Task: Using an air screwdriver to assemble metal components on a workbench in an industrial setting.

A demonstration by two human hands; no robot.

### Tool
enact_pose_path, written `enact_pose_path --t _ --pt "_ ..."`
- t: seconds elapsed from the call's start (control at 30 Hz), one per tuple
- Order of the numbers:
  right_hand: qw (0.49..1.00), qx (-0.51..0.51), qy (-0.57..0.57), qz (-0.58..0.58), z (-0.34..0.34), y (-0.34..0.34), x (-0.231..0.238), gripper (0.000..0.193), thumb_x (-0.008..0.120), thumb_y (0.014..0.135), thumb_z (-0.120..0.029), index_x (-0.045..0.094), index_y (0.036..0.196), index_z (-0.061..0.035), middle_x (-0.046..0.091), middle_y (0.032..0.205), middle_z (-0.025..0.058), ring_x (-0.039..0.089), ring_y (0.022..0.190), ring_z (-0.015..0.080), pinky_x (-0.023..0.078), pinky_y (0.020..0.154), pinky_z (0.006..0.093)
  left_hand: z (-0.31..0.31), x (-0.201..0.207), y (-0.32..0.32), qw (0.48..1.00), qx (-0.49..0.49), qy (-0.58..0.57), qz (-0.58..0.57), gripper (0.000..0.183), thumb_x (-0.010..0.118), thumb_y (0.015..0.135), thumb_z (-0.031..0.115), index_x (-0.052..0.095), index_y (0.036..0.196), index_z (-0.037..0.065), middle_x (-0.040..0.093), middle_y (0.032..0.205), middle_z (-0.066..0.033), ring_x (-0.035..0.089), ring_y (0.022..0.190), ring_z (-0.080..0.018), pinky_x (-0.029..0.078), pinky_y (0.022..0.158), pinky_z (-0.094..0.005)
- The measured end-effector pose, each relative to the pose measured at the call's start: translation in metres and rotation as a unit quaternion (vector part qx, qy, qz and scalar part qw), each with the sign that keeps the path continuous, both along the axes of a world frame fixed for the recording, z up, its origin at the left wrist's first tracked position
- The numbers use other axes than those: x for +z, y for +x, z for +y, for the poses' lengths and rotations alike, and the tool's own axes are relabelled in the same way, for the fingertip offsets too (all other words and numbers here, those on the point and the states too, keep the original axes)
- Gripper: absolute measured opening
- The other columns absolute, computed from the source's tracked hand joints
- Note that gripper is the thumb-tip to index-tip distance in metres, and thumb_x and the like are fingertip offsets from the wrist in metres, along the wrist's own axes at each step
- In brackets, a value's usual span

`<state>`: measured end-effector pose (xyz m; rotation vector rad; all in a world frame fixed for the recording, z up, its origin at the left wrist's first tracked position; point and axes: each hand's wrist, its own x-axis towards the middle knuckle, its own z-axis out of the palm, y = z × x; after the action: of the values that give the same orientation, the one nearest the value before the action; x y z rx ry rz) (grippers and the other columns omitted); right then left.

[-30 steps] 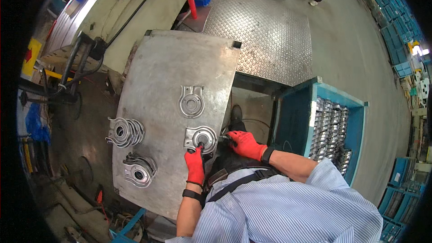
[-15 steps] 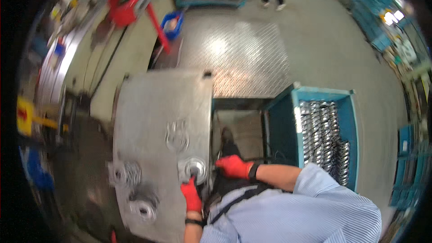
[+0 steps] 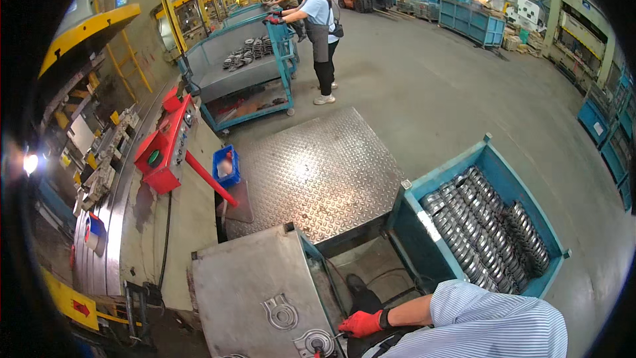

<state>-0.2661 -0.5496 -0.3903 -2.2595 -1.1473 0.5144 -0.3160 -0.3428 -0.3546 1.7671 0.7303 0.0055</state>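
My right hand [image 3: 361,324], in a red glove with a black wristband, is closed just off the right edge of the metal table [image 3: 255,268]. Its fingertips come close to a round stamped metal part [image 3: 309,341] at the table's near right; what they hold, if anything, is too small to make out. Of my left hand [image 3: 318,354] only a bit of red glove shows at the lower edge, by the dark middle of that part, its fingers mostly hidden. A second stamped part [image 3: 281,312] lies flat farther up the table.
To the right stands a blue-green bin [image 3: 477,159] with rows of shiny metal parts [image 3: 464,225]. Beyond the table lies a tread-plate platform [image 3: 318,172]. A red control box [image 3: 162,156] and a blue basket [image 3: 226,167] are at left. A person [image 3: 319,40] stands beside a cart [image 3: 248,116].
My view has tilted up toward the far end of the shop, so the table and hands sit lower in the picture. The left hand has almost left the view; the right stays beside the table's edge.
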Motion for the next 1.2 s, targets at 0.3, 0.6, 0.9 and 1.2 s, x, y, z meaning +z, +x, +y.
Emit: enact_pose_path --t 0.3,0.6,0.9,1.2 --pt "0.998 -0.001 0.052 -0.023 -0.007 0.001 0.006 0.042 0.060 0.080 -0.029 0.052 0.113 -0.0048 0.059 0.090 0.0163 0.060 0.084 0.0346 0.049 0.070 0.0444 -0.001 0.003 0.004 1.000 0.004 -0.004 0.001 0.028 0.063 0.084 0.021 0.063 0.094 -0.005 0.063 0.086 -0.0094 0.057 0.077 -0.0171 0.046 0.070 -0.0343" --pt "0.994 -0.085 0.051 0.046 -0.013 0.006 0.031 0.044 0.060 0.082 -0.027 0.052 0.119 -0.0056 0.062 0.096 0.0164 0.061 0.087 0.0335 0.049 0.073 0.0432 -0.005 -0.001 -0.006 0.999 0.043 -0.019 -0.005 0.027 0.062 0.085 0.023 0.063 0.090 -0.004 0.064 0.083 -0.0091 0.057 0.077 -0.0176 0.046 0.069 -0.0350" --pt "0.988 -0.093 0.121 -0.007 -0.024 0.005 0.034 0.042 0.066 0.077 -0.023 0.057 0.114 -0.0055 0.062 0.103 0.0197 0.060 0.094 0.0376 0.050 0.082 0.0432 -0.008 0.000 -0.052 0.987 0.109 -0.084 -0.084 0.026 0.063 0.085 0.023 0.062 0.081 -0.003 0.061 0.075 -0.0050 0.054 0.069 -0.0166 0.043 0.062 -0.0354" --pt "0.999 -0.025 0.023 0.041 -0.010 0.006 0.040 0.041 0.063 0.079 -0.027 0.055 0.115 -0.0080 0.061 0.101 0.0150 0.059 0.093 0.0336 0.048 0.080 0.0424 -0.006 0.013 -0.052 0.983 0.133 -0.123 -0.033 0.021 0.063 0.084 0.009 0.053 0.067 0.002 0.053 0.065 -0.0039 0.051 0.048 -0.0144 0.053 0.045 -0.0328"
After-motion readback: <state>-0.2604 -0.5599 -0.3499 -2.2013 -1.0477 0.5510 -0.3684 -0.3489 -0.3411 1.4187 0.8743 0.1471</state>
